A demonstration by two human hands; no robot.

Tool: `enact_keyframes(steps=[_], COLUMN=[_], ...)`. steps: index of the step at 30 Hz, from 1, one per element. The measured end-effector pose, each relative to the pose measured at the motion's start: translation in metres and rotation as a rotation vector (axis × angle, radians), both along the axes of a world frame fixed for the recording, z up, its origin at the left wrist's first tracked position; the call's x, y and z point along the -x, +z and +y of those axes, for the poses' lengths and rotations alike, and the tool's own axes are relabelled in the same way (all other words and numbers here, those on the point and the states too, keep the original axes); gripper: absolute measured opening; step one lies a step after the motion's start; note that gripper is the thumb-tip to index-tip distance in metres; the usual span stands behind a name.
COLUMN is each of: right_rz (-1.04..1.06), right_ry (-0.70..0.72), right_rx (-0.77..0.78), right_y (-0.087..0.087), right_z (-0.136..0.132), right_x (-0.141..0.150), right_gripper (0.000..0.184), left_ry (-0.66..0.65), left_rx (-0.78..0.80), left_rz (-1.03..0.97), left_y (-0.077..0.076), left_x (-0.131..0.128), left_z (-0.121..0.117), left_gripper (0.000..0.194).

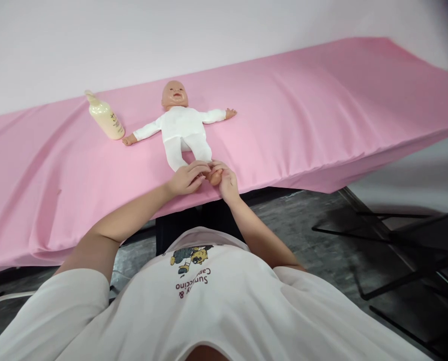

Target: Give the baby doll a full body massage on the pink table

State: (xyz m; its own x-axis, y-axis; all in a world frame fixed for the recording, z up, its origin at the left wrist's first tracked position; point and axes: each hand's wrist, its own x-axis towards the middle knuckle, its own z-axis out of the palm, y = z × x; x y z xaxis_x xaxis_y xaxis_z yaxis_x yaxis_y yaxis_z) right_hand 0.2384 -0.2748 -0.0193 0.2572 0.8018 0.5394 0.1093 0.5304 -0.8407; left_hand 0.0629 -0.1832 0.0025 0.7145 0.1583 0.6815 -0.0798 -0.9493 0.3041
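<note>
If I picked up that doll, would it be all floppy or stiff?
The doll would probably flop a bit, because its white body looks like soft cloth. Its head looks smooth and shiny, so that part is likely firmer and maybe slippery.

- You look through one camera, worn on your head, facing forward and steeply down.
- Your shirt [164,321] lies nearest the lens and fills the bottom of your view.
- Your left hand [186,178] and right hand [229,185] show near the middle, farther off than the shirt, seen from above.
- You view the doll [183,123] from its foot end, its head toward the top.
- The desk [284,110] crosses your whole view, its far edge rising to the right, with the pale wall [171,35] behind.
</note>
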Motion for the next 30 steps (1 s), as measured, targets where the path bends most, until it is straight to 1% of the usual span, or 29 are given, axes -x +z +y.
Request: enact_keyframes(steps=[1,5,8,9,11,14,17,20,23,26,28,30], right_rz=[0.005,0.003,0.008,0.016,0.036,0.044,0.002,-0.042,-0.050,-0.008,0.013,0.028], right_ry=[0.009,0.071,0.078,0.065,0.028,-0.001,0.046,0.092,0.096,0.092,0.090,0.071], right_rx=[-0.001,0.008,0.029,0.036,0.049,0.053,0.046,0.041,0.051,0.051,0.052,0.064], right_y=[0.0003,0.0029,0.0046,0.0049,0.0054,0.0057,0.0059,0.0063,0.0054,0.0026,0.0002,-0.0024], right_z=[-0.0005,-0.0036,-0.0046,-0.0048,-0.0051,-0.0050,-0.0039,-0.0025,-0.0028,-0.0043,-0.0049,-0.0042], right_x=[-0.0001,-0.0001,0.0012,0.0018,0.0027,0.0025,0.0007,-0.0004,0.0011,0.0045,0.0063,0.0068], right_gripper=[0.061,0.046,0.039,0.039,0.044,0.050,0.047,0.042,0.040,0.038,0.038,0.043], left_ry=[0.006,0.072,0.068,0.058,0.040,0.022,0.035,0.066,0.051,0.032,0.057,0.088], left_rx=[-0.007,-0.047,-0.027,-0.013,0.005,-0.006,-0.003,0.017,0.030,0.033,0.020,0.003], left_rz=[-0.008,-0.066,-0.052,-0.027,0.025,0.037,-0.006,-0.007,0.015,0.026,0.046,0.064], left_y=[0.0005,0.0028,0.0028,0.0026,0.0020,0.0013,0.0006,0.0007,0.0024,0.0043,0.0046,0.0038], left_x=[-0.0003,0.0000,0.0008,0.0010,0.0010,0.0010,0.0014,0.0021,0.0025,0.0027,0.0028,0.0025], left_z=[-0.0001,0.0011,0.0017,0.0016,0.0014,0.0017,0.0038,0.0056,0.0052,0.0034,0.0023,0.0018], left_gripper=[0.030,0.024,0.022,0.022,0.023,0.023,0.023,0.023,0.023,0.024,0.026,0.027])
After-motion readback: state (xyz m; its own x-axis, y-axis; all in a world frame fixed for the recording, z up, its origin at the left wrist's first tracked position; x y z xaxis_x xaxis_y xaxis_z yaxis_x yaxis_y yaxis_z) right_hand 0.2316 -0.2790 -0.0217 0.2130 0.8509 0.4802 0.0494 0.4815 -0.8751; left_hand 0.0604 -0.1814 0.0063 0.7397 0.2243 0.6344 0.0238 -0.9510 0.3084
